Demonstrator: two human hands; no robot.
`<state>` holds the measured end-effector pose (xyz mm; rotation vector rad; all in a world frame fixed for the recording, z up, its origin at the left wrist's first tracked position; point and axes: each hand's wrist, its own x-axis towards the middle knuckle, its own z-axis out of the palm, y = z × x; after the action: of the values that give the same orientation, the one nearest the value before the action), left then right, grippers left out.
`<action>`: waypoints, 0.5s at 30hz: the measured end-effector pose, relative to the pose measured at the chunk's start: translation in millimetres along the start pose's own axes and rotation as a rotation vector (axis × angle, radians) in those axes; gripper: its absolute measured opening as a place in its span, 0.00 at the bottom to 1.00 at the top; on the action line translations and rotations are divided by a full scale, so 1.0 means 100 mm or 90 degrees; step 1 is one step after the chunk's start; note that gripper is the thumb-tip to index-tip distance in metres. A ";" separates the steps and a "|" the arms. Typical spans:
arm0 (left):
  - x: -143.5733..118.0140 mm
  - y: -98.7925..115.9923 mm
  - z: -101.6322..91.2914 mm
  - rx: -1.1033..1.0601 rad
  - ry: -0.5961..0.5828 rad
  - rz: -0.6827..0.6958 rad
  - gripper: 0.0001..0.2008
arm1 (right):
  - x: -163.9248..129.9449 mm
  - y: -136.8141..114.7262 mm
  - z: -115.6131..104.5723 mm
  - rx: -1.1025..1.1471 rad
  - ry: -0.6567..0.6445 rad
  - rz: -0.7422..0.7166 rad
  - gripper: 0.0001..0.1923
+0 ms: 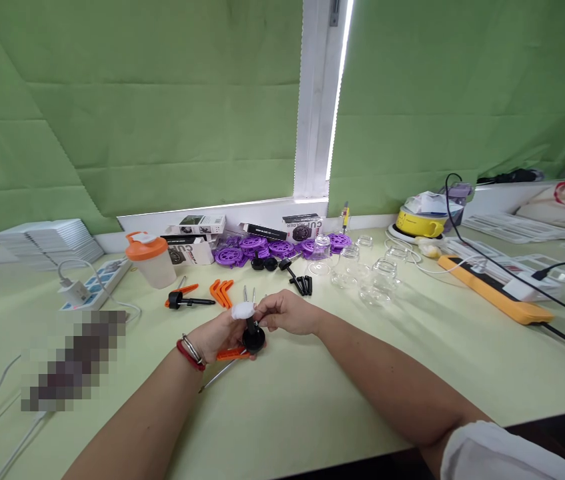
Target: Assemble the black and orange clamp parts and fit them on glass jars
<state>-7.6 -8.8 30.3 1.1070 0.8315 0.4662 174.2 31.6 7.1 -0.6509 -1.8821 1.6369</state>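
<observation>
My left hand is closed around a black part with a round cup-like end and a short stem. A white piece covers the tip of my left thumb or the stem's top; I cannot tell which. My right hand pinches at the stem, its fingertips close together; what they hold is too small to name. Beneath my left hand lies an orange bracket, and beside it a thin metal rod points toward me. Just beyond are several orange angled brackets and a black stemmed part.
Purple wheel-shaped discs and cup holder boxes line the back. Several clear glass cups stand right of centre. An orange-lidded shaker, a power strip and an orange power strip flank the work area.
</observation>
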 end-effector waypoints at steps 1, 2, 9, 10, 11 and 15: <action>0.00 0.00 0.00 -0.006 -0.002 0.002 0.23 | 0.00 0.00 0.00 0.004 0.000 0.000 0.10; 0.00 0.00 0.00 -0.010 -0.004 0.001 0.24 | 0.00 0.00 0.00 0.006 0.000 0.000 0.10; -0.03 0.02 0.01 -0.010 -0.015 -0.004 0.25 | 0.00 0.00 0.01 0.016 0.002 0.002 0.12; -0.04 0.03 0.02 -0.009 -0.018 -0.003 0.25 | 0.00 0.00 0.01 0.017 0.006 0.005 0.12; -0.04 0.03 0.02 -0.008 -0.024 -0.001 0.24 | 0.00 0.00 0.02 0.024 0.008 0.009 0.12; -0.04 0.04 0.04 -0.024 -0.036 0.020 0.23 | -0.01 0.00 0.04 0.107 0.006 0.057 0.13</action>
<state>-6.9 -12.9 36.0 1.0948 0.7529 0.4733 172.2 27.5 6.1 -0.6789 -1.7073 1.8233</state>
